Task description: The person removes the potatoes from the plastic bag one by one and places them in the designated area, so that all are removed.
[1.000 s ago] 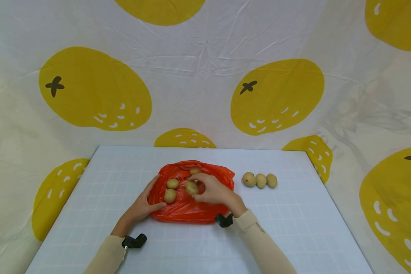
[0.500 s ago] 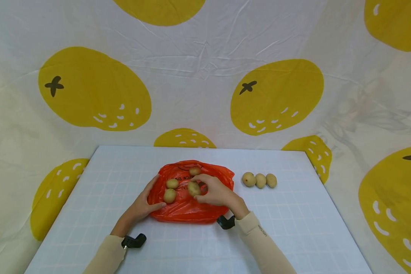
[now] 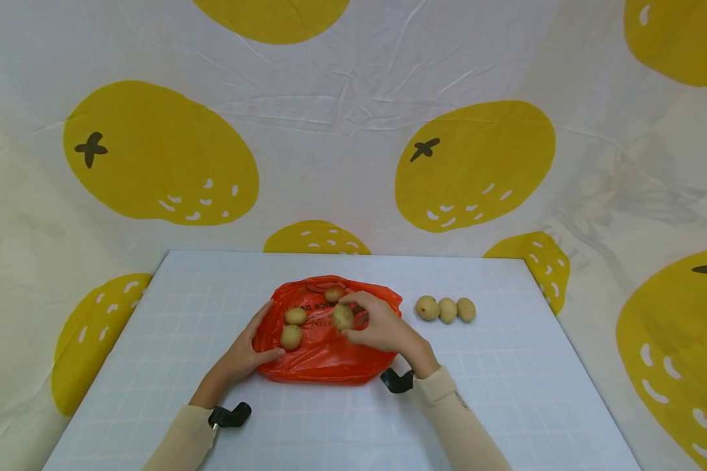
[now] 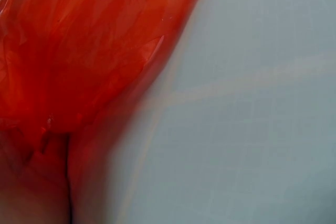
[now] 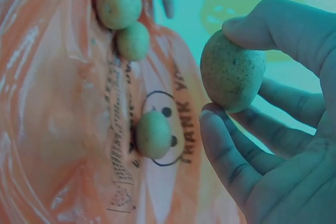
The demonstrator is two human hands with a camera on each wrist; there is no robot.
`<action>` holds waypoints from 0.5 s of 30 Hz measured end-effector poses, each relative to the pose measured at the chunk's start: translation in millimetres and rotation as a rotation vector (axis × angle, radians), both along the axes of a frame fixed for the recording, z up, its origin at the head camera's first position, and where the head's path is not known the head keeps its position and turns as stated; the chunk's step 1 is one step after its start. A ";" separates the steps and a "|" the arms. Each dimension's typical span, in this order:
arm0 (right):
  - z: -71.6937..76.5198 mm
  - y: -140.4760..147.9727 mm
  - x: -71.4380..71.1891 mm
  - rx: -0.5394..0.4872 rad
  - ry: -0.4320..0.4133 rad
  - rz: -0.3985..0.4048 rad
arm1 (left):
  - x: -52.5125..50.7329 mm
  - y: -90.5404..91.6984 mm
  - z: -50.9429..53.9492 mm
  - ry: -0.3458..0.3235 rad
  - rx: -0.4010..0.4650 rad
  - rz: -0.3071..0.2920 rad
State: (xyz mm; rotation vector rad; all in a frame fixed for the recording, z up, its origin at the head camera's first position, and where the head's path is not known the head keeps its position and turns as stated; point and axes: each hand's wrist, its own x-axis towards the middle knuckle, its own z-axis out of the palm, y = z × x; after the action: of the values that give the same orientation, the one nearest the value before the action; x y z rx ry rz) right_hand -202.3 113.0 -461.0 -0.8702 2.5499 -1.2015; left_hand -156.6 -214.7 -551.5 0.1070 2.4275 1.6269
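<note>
Yellow-brown skin with dark specks covers the held potato (image 3: 342, 317), pinched between the thumb and fingertips of the right hand (image 3: 380, 327) over the middle part of a red plastic bag (image 3: 336, 366). The left hand (image 3: 241, 350) is spread wide, thumb apart from the fingers, against the bag's left edge; in the left wrist view it shows only partly, at the lower left corner. On the bag, left of the held potato, lie 2 potatoes just beside each other: an oval potato (image 3: 296, 316) and, nearer the person, a rounder potato (image 3: 291, 337). Another, the far potato (image 3: 334, 294), lies toward the bag's far edge. Black print on the bag includes a round face, partly covered by 1 potato in the right wrist view. Right of the bag, 3 potatoes stand in a row: a large potato (image 3: 427, 308), a middle potato (image 3: 448, 310) and an end potato (image 3: 466, 310). All rest on a white table (image 3: 507, 392) with a pale grid. Behind hangs a whitish sheet (image 3: 330, 144) printed with large yellow fruits.
</note>
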 end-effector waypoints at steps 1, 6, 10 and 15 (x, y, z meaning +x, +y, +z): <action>1.0 1.7 0.3 -0.008 0.002 -0.008 | 0.1 0.0 0.4 -0.002 -0.008 0.000; 9.2 11.8 3.2 -0.074 0.004 -0.035 | 1.1 -0.6 2.2 -0.004 -0.008 -0.002; 14.8 21.8 3.8 -0.131 0.005 -0.059 | 1.2 -0.9 2.8 -0.002 0.001 -0.003; 18.0 34.4 1.6 -0.168 0.008 -0.091 | 0.1 -0.7 2.3 0.005 -0.012 -0.001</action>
State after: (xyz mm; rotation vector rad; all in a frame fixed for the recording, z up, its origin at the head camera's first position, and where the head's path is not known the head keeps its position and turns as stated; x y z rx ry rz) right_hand -200.7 147.4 -443.0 -0.8008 2.5484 -1.4599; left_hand -156.5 -215.4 -549.2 0.1108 2.4397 1.6138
